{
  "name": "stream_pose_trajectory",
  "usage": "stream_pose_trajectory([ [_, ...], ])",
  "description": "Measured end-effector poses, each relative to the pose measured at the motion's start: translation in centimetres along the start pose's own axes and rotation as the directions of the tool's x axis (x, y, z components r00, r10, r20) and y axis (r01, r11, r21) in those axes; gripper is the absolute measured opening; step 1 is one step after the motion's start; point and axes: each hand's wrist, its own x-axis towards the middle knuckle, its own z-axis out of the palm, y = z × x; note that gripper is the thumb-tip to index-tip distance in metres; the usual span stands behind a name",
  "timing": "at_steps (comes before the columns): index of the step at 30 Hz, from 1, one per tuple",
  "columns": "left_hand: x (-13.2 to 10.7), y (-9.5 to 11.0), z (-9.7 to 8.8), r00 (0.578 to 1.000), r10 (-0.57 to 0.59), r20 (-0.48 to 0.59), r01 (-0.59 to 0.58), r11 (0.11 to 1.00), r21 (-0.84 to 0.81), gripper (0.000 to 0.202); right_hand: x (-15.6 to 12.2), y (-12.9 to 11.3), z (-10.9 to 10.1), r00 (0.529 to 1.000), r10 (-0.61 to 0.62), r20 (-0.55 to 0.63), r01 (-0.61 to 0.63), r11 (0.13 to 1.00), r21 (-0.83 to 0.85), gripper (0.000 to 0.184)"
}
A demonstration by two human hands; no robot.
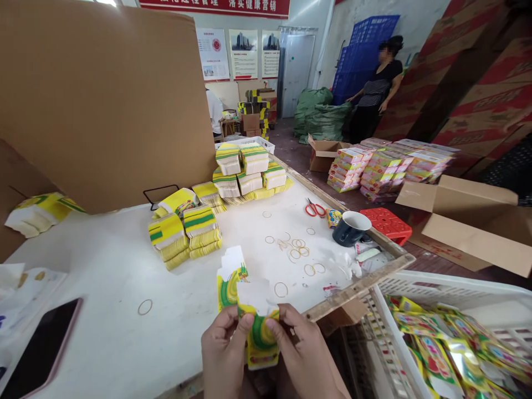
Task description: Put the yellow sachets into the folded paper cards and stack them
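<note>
**Status.** The left hand (222, 349) and the right hand (305, 354) are close together. Each pinches the printed sleeves (260, 338), a flat yellow-and-green pair held fanned at the near edge of the worktop (116, 332), nearer than the mug (351, 228) and to its left. The thumbs press on the front face. No band is visible around the pair.

**Done, judged from the layout.** Banded bundles (185, 233) of similar sleeves lie well left of the mug. A taller stack (247, 172) stands beyond the mug and to its left.

**Left, judged likewise.** Loose rubber bands (297, 249) lie unused just left of the mug. A white basket (436, 285), to the near right of the mug, holds many coloured sachets (436, 360).

**Surface.** The worktop is white with a wooden rim.
- The scissors (316, 209) lie just beyond the mug, to its left.
- A phone (44, 349) lies face up, far left of the mug.

**Room.**
- A tall cardboard sheet (103, 100) stands upright beyond the mug, to its far left.
- A red stool (388, 223) sits just right of the mug, on the floor.
- An open carton (469, 227) lies farther right.
- Another person (376, 91) stands well beyond the mug, near green sacks (320, 116).
</note>
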Motion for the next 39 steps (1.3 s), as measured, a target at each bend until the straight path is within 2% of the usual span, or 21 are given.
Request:
stream_pose_trajectory([
  [3,-0.1,-0.4,0.2,0.998,0.055,-0.026,-0.053,0.996,0.073,0.03,0.3,0.0,-0.2,1.0,0.012,-0.019,-0.012,1.0,0.019,0.027],
  [6,-0.6,-0.3,0.2,0.997,0.079,-0.019,-0.078,0.996,0.045,0.051,0.7,0.1,-0.9,1.0,0.012,-0.021,-0.011,0.999,0.048,0.034],
  [10,-1.4,0.7,-0.5,0.99,-0.007,0.14,0.015,0.998,-0.054,0.057,0.9,0.4,-2.4,0.992,-0.109,0.067,0.11,0.994,-0.014,0.033],
  [15,-1.7,1.8,-1.3,0.938,-0.083,0.337,0.099,0.995,-0.031,0.053,0.9,0.1,-3.7,0.968,-0.072,0.239,0.082,0.996,-0.033,0.028],
  [18,-1.8,1.0,-1.4,0.89,-0.1,0.445,0.159,0.982,-0.099,0.045,0.9,-0.4,-4.1,0.959,-0.077,0.271,0.085,0.996,-0.018,0.029],
  [22,-2.1,-0.3,-1.1,0.834,-0.084,0.546,0.257,0.934,-0.25,0.039,1.1,-1.2,-4.3,0.943,-0.095,0.32,0.116,0.992,-0.046,0.042],
  [25,-2.2,-0.5,-0.9,0.839,-0.094,0.535,0.282,0.918,-0.279,0.051,1.2,-1.2,-4.1,0.944,-0.128,0.306,0.151,0.987,-0.054,0.042],
  [28,-2.2,-0.1,-0.9,0.86,-0.139,0.492,0.287,0.927,-0.24,0.078,1.3,-0.6,-3.8,0.975,-0.052,0.216,0.045,0.998,0.037,0.02],
  [30,-2.0,0.1,-0.8,0.878,-0.126,0.462,0.229,0.958,-0.172,0.069,1.4,-0.2,-3.8,0.989,-0.019,0.144,0.002,0.994,0.113,0.028],
  [32,-1.8,0.2,-0.8,0.911,-0.083,0.404,0.125,0.989,-0.079,0.05,1.5,-0.2,-4.0,0.994,-0.039,0.104,0.026,0.992,0.123,0.029],
  [33,-1.7,0.2,-0.7,0.928,-0.061,0.367,0.08,0.996,-0.036,0.044,1.6,-0.4,-4.2,0.992,-0.037,0.117,0.024,0.994,0.11,0.029],
  [35,-1.6,0.2,-0.6,0.948,-0.031,0.317,0.029,1.0,0.012,0.04,1.7,-0.8,-4.4,0.975,0.02,0.222,-0.041,0.995,0.091,0.027],
  [37,-1.5,0.0,-0.5,0.943,-0.026,0.331,0.027,1.0,0.001,0.04,1.7,-1.2,-4.4,0.938,0.09,0.334,-0.112,0.993,0.046,0.027],
  [39,-1.6,-0.2,-0.4,0.921,-0.037,0.388,0.054,0.998,-0.032,0.042,1.8,-1.4,-4.1,0.932,0.125,0.341,-0.111,0.992,-0.063,0.032],
])
